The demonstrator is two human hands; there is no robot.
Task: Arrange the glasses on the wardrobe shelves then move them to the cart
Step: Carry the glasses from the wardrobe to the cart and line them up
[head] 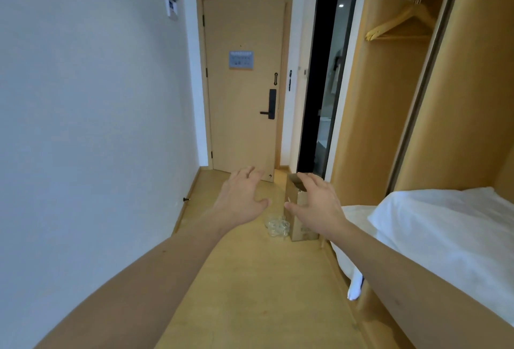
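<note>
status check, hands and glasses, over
Left hand and right hand open, empty. Glasses clustered on floor beside cardboard box. Nothing between hands and glasses.

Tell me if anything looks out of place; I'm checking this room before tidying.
Yes: clear glasses sit clustered on the wooden floor beside a cardboard box, not on a shelf. Both hands, left hand and right hand, hold nothing.
</note>
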